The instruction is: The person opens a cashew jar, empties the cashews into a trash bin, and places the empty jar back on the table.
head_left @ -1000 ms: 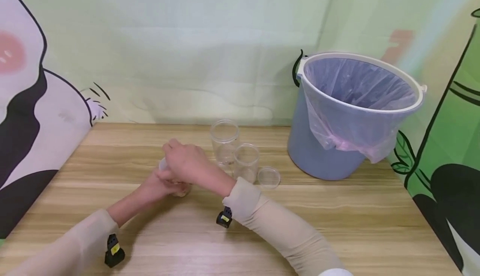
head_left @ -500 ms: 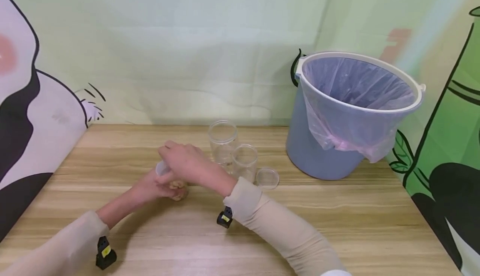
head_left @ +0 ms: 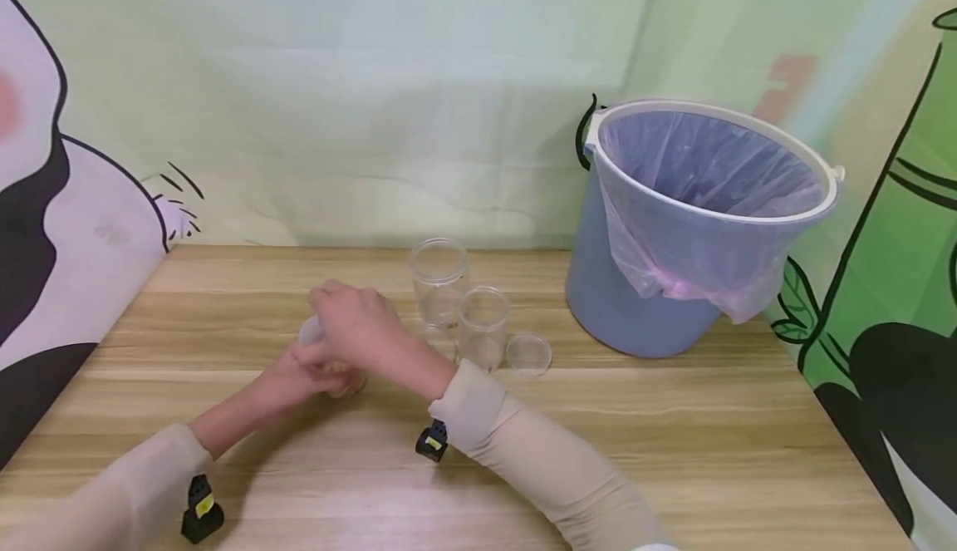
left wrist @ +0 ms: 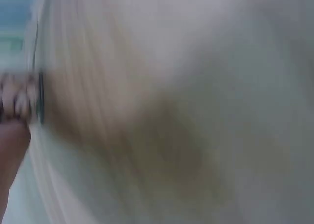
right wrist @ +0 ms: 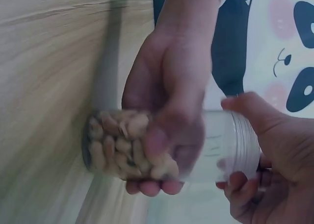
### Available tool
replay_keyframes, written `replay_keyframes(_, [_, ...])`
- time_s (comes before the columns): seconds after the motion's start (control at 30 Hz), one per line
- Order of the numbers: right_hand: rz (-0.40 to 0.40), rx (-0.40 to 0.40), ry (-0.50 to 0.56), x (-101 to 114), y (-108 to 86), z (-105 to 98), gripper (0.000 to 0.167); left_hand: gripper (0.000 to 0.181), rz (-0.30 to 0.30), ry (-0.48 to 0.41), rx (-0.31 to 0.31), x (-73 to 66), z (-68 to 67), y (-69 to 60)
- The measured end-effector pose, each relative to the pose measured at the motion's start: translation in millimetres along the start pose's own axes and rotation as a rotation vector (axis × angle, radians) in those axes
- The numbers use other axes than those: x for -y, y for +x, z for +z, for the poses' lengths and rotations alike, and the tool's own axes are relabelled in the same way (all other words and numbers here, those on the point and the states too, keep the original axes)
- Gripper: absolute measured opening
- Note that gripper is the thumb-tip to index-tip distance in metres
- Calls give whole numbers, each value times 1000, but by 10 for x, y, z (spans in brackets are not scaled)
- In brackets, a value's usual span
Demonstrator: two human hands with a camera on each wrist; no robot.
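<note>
A clear plastic jar (right wrist: 211, 138), partly filled with what look like peanuts in their shells (right wrist: 122, 148), is held between both hands near the left middle of the table. My left hand (head_left: 287, 381) grips the jar's body, its thumb and fingers wrapped around it in the right wrist view (right wrist: 169, 96). Over the top, my right hand (head_left: 362, 327) holds the screw lid (right wrist: 249, 145) with curled fingers and thumb. The left wrist view is blurred and shows only the jar's bottom end with peanuts (left wrist: 17, 96) at its edge.
Two clear, lidless jars stand to the right of the hands: a taller one (head_left: 439, 293) behind and a shorter one (head_left: 483, 331) in front. A clear round lid (head_left: 529, 355) lies beside them. Farther right is a blue bucket (head_left: 635, 302) lined with a plastic bag.
The jar and both hands stay together, drifting slightly left in the view. My right hand's pose on the lid shifts a little; my left hand keeps its grip.
</note>
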State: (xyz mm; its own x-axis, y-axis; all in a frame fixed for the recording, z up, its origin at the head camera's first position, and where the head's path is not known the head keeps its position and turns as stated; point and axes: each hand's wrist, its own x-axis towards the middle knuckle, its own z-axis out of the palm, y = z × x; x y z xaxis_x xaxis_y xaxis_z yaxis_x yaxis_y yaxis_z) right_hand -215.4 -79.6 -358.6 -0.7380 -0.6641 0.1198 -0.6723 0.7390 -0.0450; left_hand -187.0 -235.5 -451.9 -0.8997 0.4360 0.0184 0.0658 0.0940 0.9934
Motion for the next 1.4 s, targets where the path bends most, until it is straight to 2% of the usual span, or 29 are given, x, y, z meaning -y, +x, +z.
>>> replay_keyframes(0.1, [-102, 47, 12, -43, 46, -33, 48, 63, 9, 62, 119, 7, -133, 3])
replay_keyframes(0.17, [-147, 67, 33, -74, 72, -54, 50, 73, 6, 130, 130, 0, -181, 7])
replay_keyframes(0.27, [-189, 79, 64, -122, 93, -82, 52, 77, 26, 204, 129, -12, -209, 29])
replay_keyframes(0.37, [-209, 100, 95, -161, 91, -106, 53, 76, 46, 232, 132, -30, -208, 57])
replay_keyframes(0.47, [-233, 125, 132, -203, 86, -119, 52, 68, 68, 211, 145, -23, -205, 85])
replay_keyframes(0.67, [-310, 174, 203, -274, 69, -142, 52, 56, 150, 50, 236, 71, -248, 123])
replay_keyframes(0.73, [-336, 190, 215, -281, 55, -166, 53, 55, 154, 30, 239, 89, -249, 121])
replay_keyframes(0.9, [-386, 221, 244, -288, 15, -224, 51, 52, 108, 59, 209, 75, -210, 102])
replay_keyframes(0.97, [-404, 233, 260, -293, -2, -245, 51, 49, 94, 73, 219, 64, -194, 102])
replay_keyframes(1.1, [-432, 241, 313, -299, -28, -297, 52, 43, 107, 80, 258, 54, -180, 106])
replay_keyframes(1.23, [-396, 220, 376, -322, -64, -339, 51, 42, 131, 26, 277, 51, -188, 93])
replay_keyframes(1.3, [-357, 199, 400, -342, -88, -343, 48, 45, 121, -8, 281, 49, -198, 80])
replay_keyframes(1.4, [-295, 152, 427, -373, -121, -317, 45, 49, 92, -7, 270, 43, -216, 52])
